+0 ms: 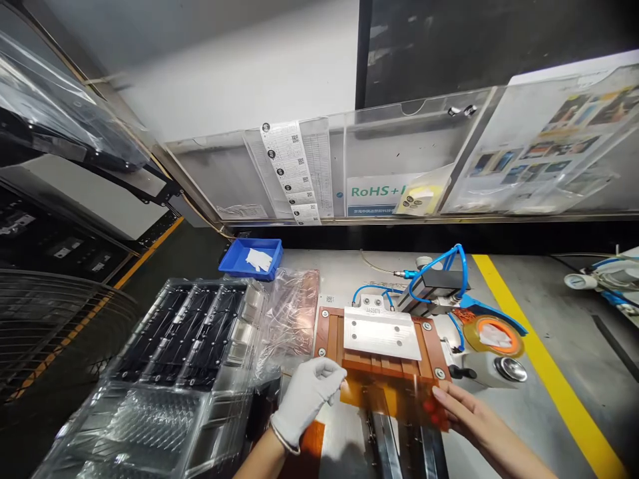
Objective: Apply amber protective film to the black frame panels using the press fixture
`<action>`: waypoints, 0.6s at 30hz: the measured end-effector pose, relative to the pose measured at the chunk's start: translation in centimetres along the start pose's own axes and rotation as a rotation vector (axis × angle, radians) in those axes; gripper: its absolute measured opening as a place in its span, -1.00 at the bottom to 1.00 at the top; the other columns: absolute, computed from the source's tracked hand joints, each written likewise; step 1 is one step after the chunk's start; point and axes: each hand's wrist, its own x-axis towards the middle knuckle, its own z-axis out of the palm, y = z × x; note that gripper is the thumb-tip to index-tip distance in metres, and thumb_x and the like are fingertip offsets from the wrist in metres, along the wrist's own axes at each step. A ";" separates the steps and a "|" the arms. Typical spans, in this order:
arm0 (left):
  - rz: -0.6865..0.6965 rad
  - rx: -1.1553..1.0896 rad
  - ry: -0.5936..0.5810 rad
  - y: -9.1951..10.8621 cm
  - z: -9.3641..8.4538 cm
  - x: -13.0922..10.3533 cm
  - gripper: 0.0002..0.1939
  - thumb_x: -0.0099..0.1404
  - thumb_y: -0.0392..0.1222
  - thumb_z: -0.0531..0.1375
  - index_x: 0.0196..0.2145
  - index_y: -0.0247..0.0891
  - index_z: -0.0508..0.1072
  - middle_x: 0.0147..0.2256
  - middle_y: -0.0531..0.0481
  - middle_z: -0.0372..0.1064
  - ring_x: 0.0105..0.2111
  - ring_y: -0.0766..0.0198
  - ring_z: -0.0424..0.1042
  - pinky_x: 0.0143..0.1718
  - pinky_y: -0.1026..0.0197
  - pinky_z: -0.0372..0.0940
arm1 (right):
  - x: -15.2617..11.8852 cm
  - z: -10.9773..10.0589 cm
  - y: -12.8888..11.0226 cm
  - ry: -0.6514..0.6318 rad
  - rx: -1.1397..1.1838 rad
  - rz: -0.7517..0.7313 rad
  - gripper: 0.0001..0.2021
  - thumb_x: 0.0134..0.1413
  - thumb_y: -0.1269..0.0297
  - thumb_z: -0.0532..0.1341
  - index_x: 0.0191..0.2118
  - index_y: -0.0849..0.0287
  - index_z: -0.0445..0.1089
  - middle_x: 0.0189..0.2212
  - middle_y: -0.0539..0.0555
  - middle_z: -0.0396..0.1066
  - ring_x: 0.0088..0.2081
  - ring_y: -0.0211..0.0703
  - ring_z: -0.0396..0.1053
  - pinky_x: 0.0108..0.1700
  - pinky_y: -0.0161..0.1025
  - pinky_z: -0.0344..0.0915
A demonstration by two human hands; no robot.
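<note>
Metal bench (504,406), two hands, one amber sheet (384,397)

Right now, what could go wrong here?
The amber sheet may sag or slip, since it seems held only at its ends by the gloved left hand and bare right hand. That bare hand might leave prints. The sheet's edge could catch on the brown fixture just beyond it.

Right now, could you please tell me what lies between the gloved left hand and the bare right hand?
A translucent orange sheet spans from the left hand to the right hand, as the head view shows.
</note>
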 end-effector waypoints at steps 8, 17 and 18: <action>-0.039 0.112 -0.013 0.7 0.3 7.1 -0.79 0.11 -0.04 0.17 -0.54 -0.21 0.29 -0.68 0.20 0.23 -0.64 0.39 0.22 -0.49 0.27 0.12 | 5.6 -1.4 -2.1 0.204 -0.179 0.014 -0.39 -0.19 -0.40 0.24 -0.57 0.10 0.11 -0.64 -0.14 0.07 -0.61 -0.31 -0.01 -0.54 -0.31 -0.07; -0.050 0.312 0.068 1.0 0.3 10.6 -0.80 0.12 -0.11 0.15 -0.59 -0.17 0.25 -0.72 0.19 0.24 -0.61 0.32 0.26 -0.40 0.22 0.14 | 9.3 -2.9 -2.2 0.242 -0.233 0.121 -0.40 -0.26 -0.37 0.26 -0.57 0.07 0.04 -0.73 -0.20 -0.01 -0.68 -0.40 -0.16 -0.61 -0.37 -0.24; -0.054 0.322 0.075 1.0 0.2 10.6 -0.80 0.12 -0.11 0.15 -0.59 -0.17 0.24 -0.73 0.19 0.23 -0.61 0.32 0.25 -0.42 0.22 0.13 | 9.5 -2.9 -2.3 0.244 -0.241 0.127 -0.40 -0.28 -0.38 0.25 -0.57 0.07 0.04 -0.74 -0.20 0.00 -0.68 -0.41 -0.16 -0.62 -0.38 -0.24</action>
